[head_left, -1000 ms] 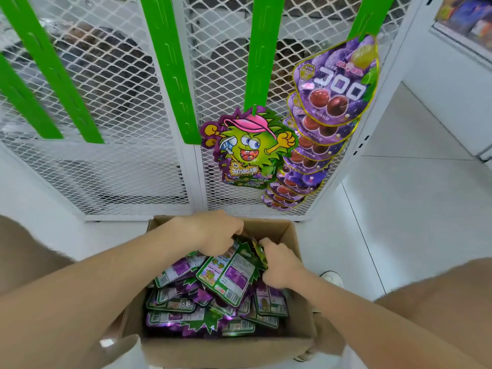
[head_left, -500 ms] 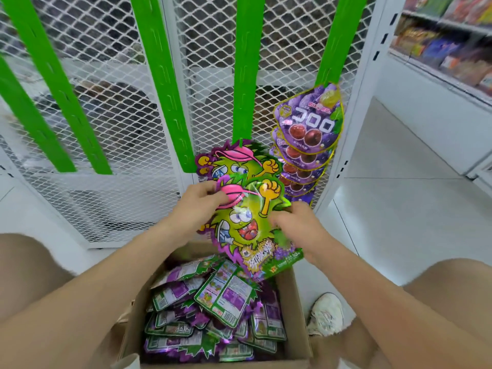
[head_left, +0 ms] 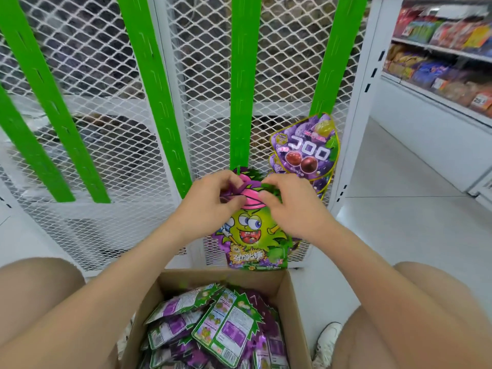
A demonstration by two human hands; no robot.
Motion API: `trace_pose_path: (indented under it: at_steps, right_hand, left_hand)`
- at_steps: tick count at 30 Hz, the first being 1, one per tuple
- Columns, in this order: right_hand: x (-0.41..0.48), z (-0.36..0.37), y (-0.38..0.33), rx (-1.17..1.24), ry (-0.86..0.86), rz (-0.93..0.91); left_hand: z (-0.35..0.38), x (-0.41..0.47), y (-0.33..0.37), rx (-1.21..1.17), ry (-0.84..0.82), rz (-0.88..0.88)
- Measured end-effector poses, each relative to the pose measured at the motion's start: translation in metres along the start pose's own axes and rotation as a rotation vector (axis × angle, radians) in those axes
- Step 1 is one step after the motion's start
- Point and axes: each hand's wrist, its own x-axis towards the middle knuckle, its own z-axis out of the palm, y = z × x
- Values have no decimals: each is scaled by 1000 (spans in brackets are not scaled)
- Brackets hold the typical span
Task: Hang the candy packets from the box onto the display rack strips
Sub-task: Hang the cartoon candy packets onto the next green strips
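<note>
A green monster-face candy packet (head_left: 251, 235) hangs upright in front of the wire rack. My left hand (head_left: 210, 203) and my right hand (head_left: 290, 206) both pinch its pink top edge, right under the lower end of a green display strip (head_left: 243, 83). Behind my fingers another packet of the same kind hangs on that strip, mostly hidden. An open cardboard box (head_left: 287, 291) below holds several more packets (head_left: 221, 328), most lying back side up. Purple grape candy packets (head_left: 306, 150) hang stacked on the strip (head_left: 332, 54) to the right.
Two more green strips (head_left: 151, 83) (head_left: 45, 91) run down the white mesh panel to the left with nothing on them. A white rack post (head_left: 354, 123) stands at right, with stocked shop shelves (head_left: 442, 49) beyond it. My knees flank the box, and a white shoe (head_left: 327, 342) is beside it.
Both hands took a packet out of the box, lifted it and brought its top up to the lower end of the middle green strip. The camera tilted upward.
</note>
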Motion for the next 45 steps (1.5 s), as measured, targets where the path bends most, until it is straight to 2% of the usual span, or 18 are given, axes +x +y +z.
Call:
trace_pose_path:
  at_steps: [4, 10, 12, 16, 22, 29, 36, 40, 45]
  right_hand:
    - [26, -16, 8, 3, 41, 23]
    - [56, -7, 6, -22, 156, 3]
    - [63, -5, 4, -18, 191, 26]
    - [65, -4, -2, 62, 249, 18]
    - [56, -3, -14, 176, 243, 67]
    - [31, -7, -19, 191, 82, 174]
    - [17, -12, -27, 201, 35, 118]
    - [14, -11, -29, 249, 133, 60]
    - [16, -4, -32, 259, 286, -9]
  left_hand:
    - [5, 24, 14, 7, 216, -121]
    - [10, 49, 19, -278, 382, -227]
    - [10, 52, 18, -257, 339, -221]
    - [1, 52, 14, -215, 152, -208]
    - [-12, 42, 19, -405, 10, -208]
    - [-25, 38, 2, -431, 42, -273]
    - [-32, 32, 13, -500, -4, -272]
    - [-35, 29, 16, -514, -67, -328]
    - [-38, 29, 23, -640, -158, -480]
